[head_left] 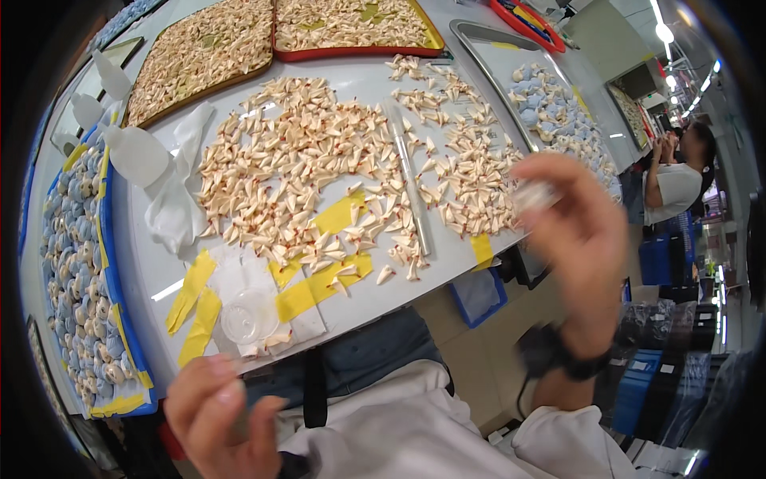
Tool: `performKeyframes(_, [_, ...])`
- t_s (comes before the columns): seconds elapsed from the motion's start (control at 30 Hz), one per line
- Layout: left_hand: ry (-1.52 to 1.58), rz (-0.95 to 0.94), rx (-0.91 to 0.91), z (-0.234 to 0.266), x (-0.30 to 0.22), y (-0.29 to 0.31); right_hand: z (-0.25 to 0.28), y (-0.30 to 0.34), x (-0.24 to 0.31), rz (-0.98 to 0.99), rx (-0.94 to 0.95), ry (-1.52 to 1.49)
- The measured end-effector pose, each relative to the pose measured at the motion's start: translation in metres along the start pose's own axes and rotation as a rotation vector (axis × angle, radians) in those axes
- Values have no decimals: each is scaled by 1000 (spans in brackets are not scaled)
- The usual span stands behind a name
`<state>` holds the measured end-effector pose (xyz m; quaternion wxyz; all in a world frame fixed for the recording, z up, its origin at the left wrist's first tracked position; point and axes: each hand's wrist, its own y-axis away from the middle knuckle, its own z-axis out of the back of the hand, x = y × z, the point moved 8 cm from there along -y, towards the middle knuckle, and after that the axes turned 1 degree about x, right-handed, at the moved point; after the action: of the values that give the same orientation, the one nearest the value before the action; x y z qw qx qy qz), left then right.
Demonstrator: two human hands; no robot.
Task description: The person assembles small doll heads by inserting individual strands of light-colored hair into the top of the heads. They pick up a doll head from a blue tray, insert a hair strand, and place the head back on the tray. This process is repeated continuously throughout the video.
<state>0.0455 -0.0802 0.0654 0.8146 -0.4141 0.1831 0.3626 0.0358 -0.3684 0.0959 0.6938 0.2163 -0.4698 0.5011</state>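
My right hand (570, 223) is raised at the right, blurred by motion. Its thumb and fingers pinch a small pale piece (535, 195), whose kind I cannot make out. Beside the table's front edge, my left hand (223, 415) has its thumb and fingers apart, with nothing visible between them. A shallow clear round dish (250, 317) rests just beyond it on white paper bordered by yellow tape (199, 327). Across the white table spreads a heap of small cream pointed pieces (303, 168) with red marks. A clear ruler-like strip (411, 188) divides it from a smaller heap (471, 176).
Trays of cream pieces (273, 36) line the far side. A blue-edged tray (112, 263) at left and a metal tray (495, 76) at right hold blue-and-white pieces. White bottles (137, 156) and a crumpled cloth (179, 195) stand left. Another person (674, 180) sits far right.
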Motion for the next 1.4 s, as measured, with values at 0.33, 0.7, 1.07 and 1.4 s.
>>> performKeyframes(0.33, [-228,47,-24,47,21,-10,60,-45,-59,71,48,668])
performKeyframes(0.7, [-607,337,286,129,143,-31,79,-50,-53,79,89,602])
performKeyframes(1.07, [-635,474,378,115,152,-28,37,-49,-20,301,179,690])
performKeyframes(1.4, [-759,476,282,113,132,-19,-22,-53,-26,294,235,671])
